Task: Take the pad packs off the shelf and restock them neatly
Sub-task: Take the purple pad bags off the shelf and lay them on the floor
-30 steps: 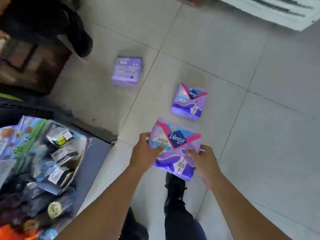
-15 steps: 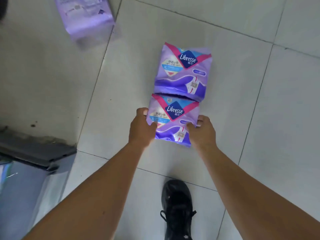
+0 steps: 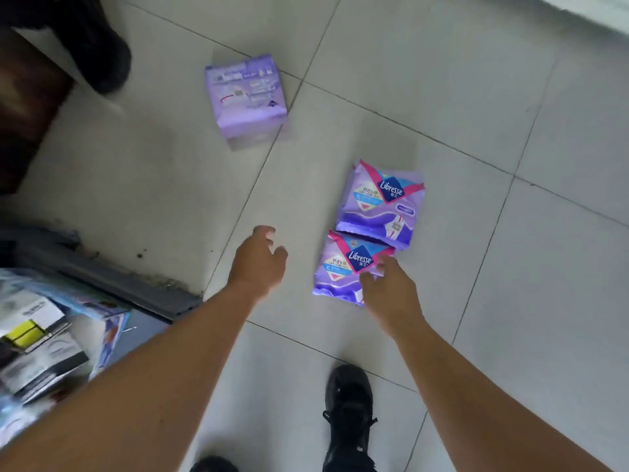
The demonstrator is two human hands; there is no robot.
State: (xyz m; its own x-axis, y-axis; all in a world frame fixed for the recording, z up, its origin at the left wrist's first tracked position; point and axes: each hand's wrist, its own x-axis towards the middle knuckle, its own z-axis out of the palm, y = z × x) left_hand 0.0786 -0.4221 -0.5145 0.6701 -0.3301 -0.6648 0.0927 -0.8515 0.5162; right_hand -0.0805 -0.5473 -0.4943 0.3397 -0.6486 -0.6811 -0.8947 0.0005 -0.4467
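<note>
Two purple Libresse pad packs lie face up on the tiled floor, one behind the other and touching. The near pack (image 3: 347,267) sits just left of my right hand (image 3: 391,294), whose relaxed fingers hover over its right edge and hold nothing. The far pack (image 3: 384,206) lies beyond it. A third pack (image 3: 245,100), back side up, lies farther away to the left. My left hand (image 3: 258,260) hangs loosely curled above the bare floor, apart from the near pack.
A low shelf (image 3: 112,287) with boxed goods and a dark base edge fills the lower left. A brown cabinet (image 3: 23,107) and a dark object stand at the top left. My black shoe (image 3: 349,413) is on the floor below the packs.
Both hands carried the near pack down, set it against the far pack, and have let go of it. They have pulled back and the view has risen.
</note>
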